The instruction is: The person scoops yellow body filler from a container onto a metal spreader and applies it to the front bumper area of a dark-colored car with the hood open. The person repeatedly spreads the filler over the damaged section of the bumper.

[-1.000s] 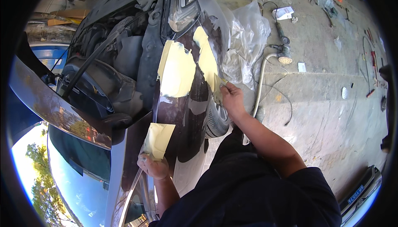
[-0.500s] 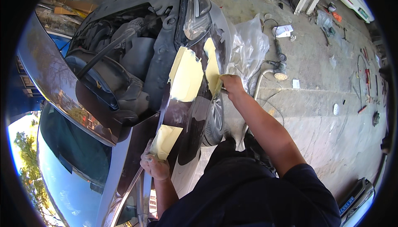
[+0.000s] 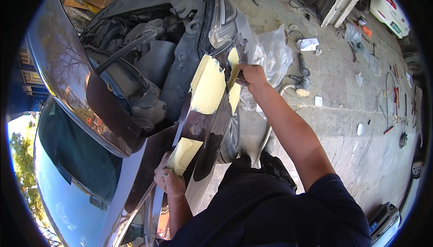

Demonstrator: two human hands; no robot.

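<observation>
My left hand grips a flat mixing board loaded with pale yellow filler, held near the edge of the car's fender. Pinched in my right hand is a thin putty spreader, its blade against the outer side of the dark fender. A narrow strip of yellow filler lies on the fender below the blade, and more shows above it. Left of this strip, a wide patch of the same filler covers the fender's upper surface.
The raised bonnet and uncovered engine bay are to the left. Clear plastic sheeting hangs by the front corner. A corded power sander stands beyond it, while several tools lie on the concrete floor at right.
My right hand has moved the spreader up along the filler strip, toward the headlight. My left hand keeps its hold on the board; the whole view has shifted slightly.
</observation>
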